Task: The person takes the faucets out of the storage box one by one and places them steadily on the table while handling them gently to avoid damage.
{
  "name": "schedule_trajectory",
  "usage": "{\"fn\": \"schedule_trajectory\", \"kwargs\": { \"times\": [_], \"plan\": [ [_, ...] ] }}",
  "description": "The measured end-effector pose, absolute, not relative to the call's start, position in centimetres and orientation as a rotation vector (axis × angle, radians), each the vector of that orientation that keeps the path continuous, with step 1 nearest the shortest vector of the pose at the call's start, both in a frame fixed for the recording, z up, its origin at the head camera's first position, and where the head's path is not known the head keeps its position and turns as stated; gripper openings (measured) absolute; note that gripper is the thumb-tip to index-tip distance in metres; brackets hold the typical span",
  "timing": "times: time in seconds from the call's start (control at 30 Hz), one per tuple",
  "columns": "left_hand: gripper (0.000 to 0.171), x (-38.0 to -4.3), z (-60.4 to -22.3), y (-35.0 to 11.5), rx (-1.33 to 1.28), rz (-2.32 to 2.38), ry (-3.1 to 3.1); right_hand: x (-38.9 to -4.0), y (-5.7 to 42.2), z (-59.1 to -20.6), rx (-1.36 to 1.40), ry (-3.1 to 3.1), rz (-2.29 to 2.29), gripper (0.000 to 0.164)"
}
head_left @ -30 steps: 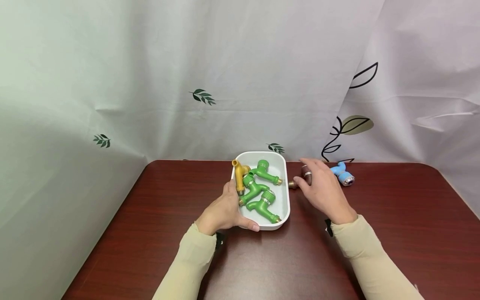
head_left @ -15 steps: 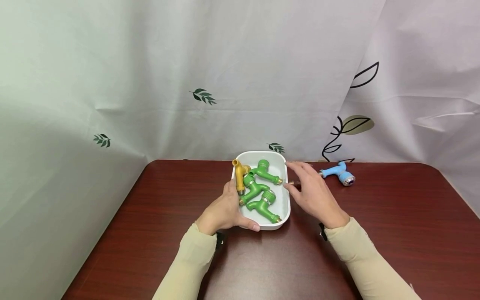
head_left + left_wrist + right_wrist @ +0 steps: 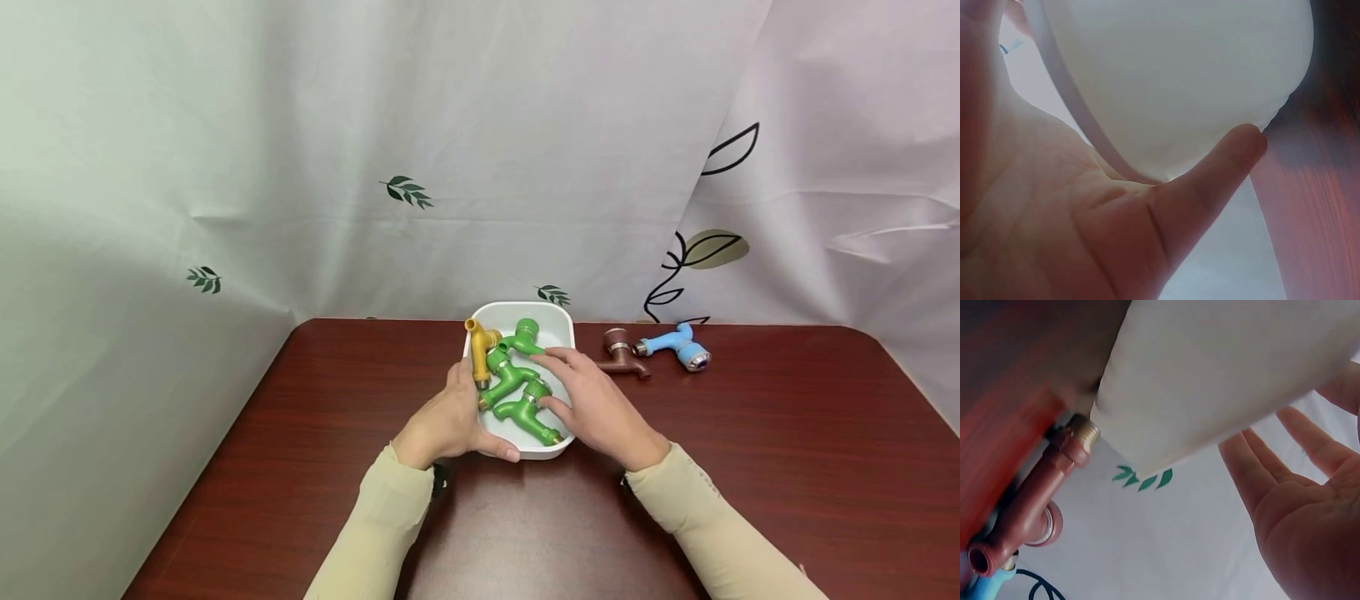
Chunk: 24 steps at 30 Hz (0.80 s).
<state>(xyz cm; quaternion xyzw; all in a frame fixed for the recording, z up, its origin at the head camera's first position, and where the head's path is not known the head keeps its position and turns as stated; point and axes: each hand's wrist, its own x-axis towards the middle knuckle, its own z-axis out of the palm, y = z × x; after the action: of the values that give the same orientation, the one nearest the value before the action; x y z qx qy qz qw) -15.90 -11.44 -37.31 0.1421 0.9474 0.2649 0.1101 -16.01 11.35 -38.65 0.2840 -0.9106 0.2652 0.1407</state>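
A white tray (image 3: 537,454) stands near the back of the table with one yellow tap (image 3: 478,354) and several green taps, one of them at the front (image 3: 525,417). My left hand (image 3: 442,421) holds the tray's near left corner, thumb along the front wall and fingers along the left side. In the left wrist view that thumb (image 3: 1210,169) lies against the tray's outer wall. Over the tray's right rim reaches my right hand (image 3: 600,408), fingers spread above the green taps. No tap shows in its grasp. The right wrist view shows its palm (image 3: 1310,512) beside the tray wall.
Right of the tray, a brown tap (image 3: 621,358) lies on the dark red wooden table (image 3: 300,467). Next to it is a blue tap (image 3: 667,340). A pale curtain (image 3: 480,150) with leaf prints hangs directly behind the table edge.
My right hand has moved left from over the brown tap to above the tray, uncovering the brown and blue taps. The left hand and tray look unmoved.
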Motion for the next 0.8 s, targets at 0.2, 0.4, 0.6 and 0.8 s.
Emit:
{"fn": "schedule_trajectory", "kwargs": {
  "times": [0.2,0.4,0.6,0.8],
  "plan": [
    [0.15,-15.87,-37.27,-11.4,0.418,0.795,2.779,-15.88,10.9,-39.28,0.899,-2.611,0.728,0.056],
    [0.149,-15.83,-37.2,-11.35,0.414,0.787,2.778,-15.93,10.71,-39.69,0.941,-2.589,0.726,0.056],
    [0.15,-15.85,-37.15,-11.3,0.414,0.782,2.783,-15.98,10.53,-39.68,0.942,-2.614,0.667,0.055],
    [0.148,-15.86,-37.19,-11.29,0.417,0.772,2.792,-16.05,10.34,-39.74,0.94,-2.649,0.615,0.052]
  ]
}}
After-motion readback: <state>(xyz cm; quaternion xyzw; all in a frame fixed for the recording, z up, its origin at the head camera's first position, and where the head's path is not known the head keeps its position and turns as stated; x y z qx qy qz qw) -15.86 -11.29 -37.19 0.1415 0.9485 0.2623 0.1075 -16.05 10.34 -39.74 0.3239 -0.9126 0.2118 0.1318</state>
